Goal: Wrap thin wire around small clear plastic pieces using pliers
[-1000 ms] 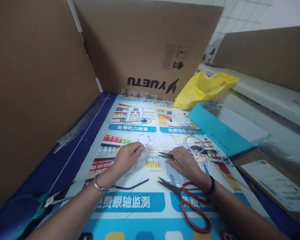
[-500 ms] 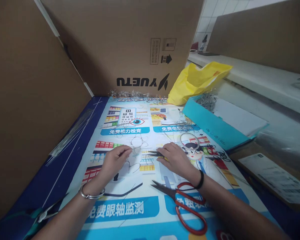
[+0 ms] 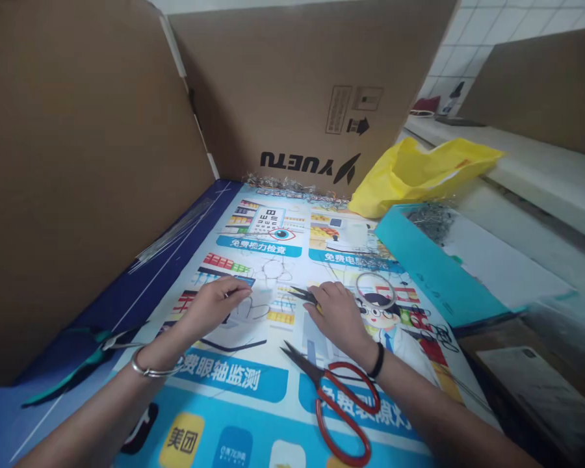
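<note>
My right hand (image 3: 338, 315) is closed around small long-nosed pliers (image 3: 305, 294), whose dark pointed jaws face left and whose yellow handle barely shows. To the left, my left hand (image 3: 219, 302) has thumb and forefinger pressed together. Whatever lies in that pinch is too fine to make out. Thin bent wire (image 3: 275, 266) lies on the printed poster (image 3: 287, 312) just beyond the fingers. Nearer to me, red-handled scissors (image 3: 329, 390) rest with their blades toward the upper left. A pale ring (image 3: 376, 290), seemingly a coil, sits beyond my right hand.
Green-handled pliers (image 3: 95, 354) lie at left, with straight wires (image 3: 173, 234) farther back. A turquoise box (image 3: 419, 273) holds tangled wire at right, before a yellow bag (image 3: 414, 175). Cardboard (image 3: 283, 84) walls the back and left.
The camera view has shifted and tilted, showing more of the poster's near edge. My left hand has drawn slightly left, away from the pliers' tips. My right hand still holds the pliers.
</note>
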Available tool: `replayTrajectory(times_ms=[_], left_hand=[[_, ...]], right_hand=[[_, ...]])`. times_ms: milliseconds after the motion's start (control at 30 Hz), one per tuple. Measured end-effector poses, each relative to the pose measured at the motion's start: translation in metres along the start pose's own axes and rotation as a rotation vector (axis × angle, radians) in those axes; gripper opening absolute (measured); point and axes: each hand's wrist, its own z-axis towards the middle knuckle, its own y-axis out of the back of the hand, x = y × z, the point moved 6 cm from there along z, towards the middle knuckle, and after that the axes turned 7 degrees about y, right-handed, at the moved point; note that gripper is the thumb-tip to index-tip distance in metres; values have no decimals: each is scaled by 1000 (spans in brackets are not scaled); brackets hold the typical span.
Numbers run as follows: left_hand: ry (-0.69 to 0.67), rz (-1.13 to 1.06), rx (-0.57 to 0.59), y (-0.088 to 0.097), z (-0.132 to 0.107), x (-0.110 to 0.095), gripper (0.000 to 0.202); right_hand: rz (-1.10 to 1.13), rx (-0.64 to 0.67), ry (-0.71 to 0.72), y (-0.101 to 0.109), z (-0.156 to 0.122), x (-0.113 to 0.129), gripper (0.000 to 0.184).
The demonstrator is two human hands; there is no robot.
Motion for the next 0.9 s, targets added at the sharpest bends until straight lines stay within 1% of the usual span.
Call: replayTrajectory(times_ms=[133, 200, 333, 400, 467, 567, 667, 700, 800, 900], left_hand=[[88, -52, -16, 4, -8, 18, 20], [116, -53, -27, 8, -9, 25, 19], [172, -61, 8, 22, -10, 40, 20], [169, -64, 4, 31, -9, 48, 22], [153, -61, -33, 39, -9, 54, 22], [189, -87, -137, 47, -7, 63, 22], [219, -141, -288, 51, -7, 66, 23], [228, -165, -319, 50, -7, 67, 23], [237, -184, -320, 46, -6, 65, 25], [234, -130, -300, 44, -7, 62, 24]], right_hand=[[48, -22, -11, -1, 0, -5, 24], [67, -36, -19, -2, 0, -8, 23], [102, -41, -6, -4, -1, -11, 24], [111, -48, 13, -5, -2, -11, 25], [113, -64, 36, -5, -3, -11, 25], [108, -70, 72, -7, -4, -11, 23], [100, -73, 98, -7, -4, -12, 23], [100, -73, 106, -8, -4, -12, 23], [102, -69, 112, -8, -4, -12, 23], [109, -54, 109, -8, -5, -12, 25]])
